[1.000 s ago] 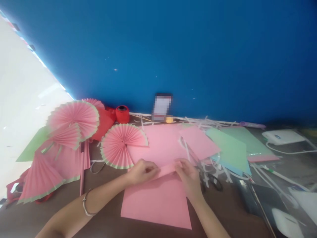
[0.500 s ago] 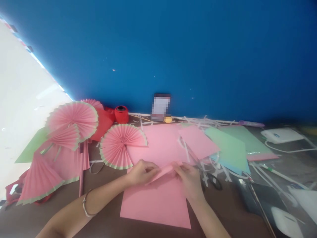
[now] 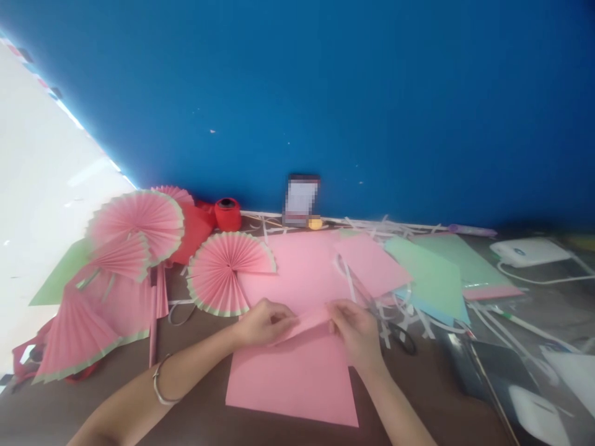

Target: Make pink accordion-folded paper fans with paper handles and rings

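A pink paper sheet (image 3: 292, 384) lies on the brown table, with a narrow band along its far edge folded and raised. My left hand (image 3: 267, 322) pinches the left end of that folded band between thumb and fingers. At the band's right end, my right hand (image 3: 356, 331) grips the paper the same way. Just beyond the hands, another pink sheet (image 3: 302, 260) lies flat. A round pleated paper fan (image 3: 227, 272), pink with a pale green rim, rests left of it. Scissors (image 3: 402, 339) lie beside my right hand, their blades partly hidden.
More pleated fans (image 3: 134, 226) pile up at the left by a red tape roll (image 3: 227, 215). A phone (image 3: 301, 199) leans on the blue wall. Green sheets (image 3: 427, 275) and white paper strips (image 3: 413, 322) spread rightward, near a white corded device (image 3: 530, 253).
My right hand has shifted slightly along the folded band, its fingers a little more curled. My left hand stays almost in place, and the sheet has barely moved.
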The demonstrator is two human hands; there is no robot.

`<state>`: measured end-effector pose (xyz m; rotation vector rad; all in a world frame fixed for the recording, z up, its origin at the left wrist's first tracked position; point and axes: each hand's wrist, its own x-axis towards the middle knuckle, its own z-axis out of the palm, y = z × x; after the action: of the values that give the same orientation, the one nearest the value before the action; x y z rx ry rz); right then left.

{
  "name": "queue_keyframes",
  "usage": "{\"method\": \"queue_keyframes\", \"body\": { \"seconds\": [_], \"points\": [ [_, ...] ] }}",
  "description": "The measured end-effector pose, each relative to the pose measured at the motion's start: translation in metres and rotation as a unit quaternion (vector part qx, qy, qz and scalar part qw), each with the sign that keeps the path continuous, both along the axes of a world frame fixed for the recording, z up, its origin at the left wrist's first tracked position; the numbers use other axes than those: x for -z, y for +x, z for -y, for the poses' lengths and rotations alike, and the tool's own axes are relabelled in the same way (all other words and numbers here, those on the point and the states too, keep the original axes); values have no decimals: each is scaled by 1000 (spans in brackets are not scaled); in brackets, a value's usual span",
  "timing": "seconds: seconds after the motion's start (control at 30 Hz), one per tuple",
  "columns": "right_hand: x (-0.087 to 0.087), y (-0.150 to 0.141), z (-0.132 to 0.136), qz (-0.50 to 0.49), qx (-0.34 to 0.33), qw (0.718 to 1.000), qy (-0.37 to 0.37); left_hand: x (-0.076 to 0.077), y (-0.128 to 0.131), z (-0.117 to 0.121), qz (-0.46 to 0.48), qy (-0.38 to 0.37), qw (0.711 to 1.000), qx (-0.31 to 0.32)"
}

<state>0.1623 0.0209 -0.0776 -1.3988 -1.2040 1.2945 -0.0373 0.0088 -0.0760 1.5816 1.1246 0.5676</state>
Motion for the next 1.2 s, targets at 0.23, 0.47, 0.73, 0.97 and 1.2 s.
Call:
{"method": "queue_keyframes", "body": {
  "seconds": [0.23,0.47,0.73,0.97,1.2],
  "points": [
    [-3,-1,0,-12,-35,999,-29,-1,-3,-1,-26,30,999,31],
    [-1,-9,6,50,-43,996,-63,-6,-1,-1,-33,22,999,11],
    [-4,-7,4,53,15,998,-39,-7,0,-2,-30,2,999,-12],
    [-6,-1,3,90,-8,996,19,-2,-1,-2,-25,-6,1000,-1],
    [-1,0,1,73,-10,997,34,5,-3,-2,2,-10,1000,7]
  ]
}}
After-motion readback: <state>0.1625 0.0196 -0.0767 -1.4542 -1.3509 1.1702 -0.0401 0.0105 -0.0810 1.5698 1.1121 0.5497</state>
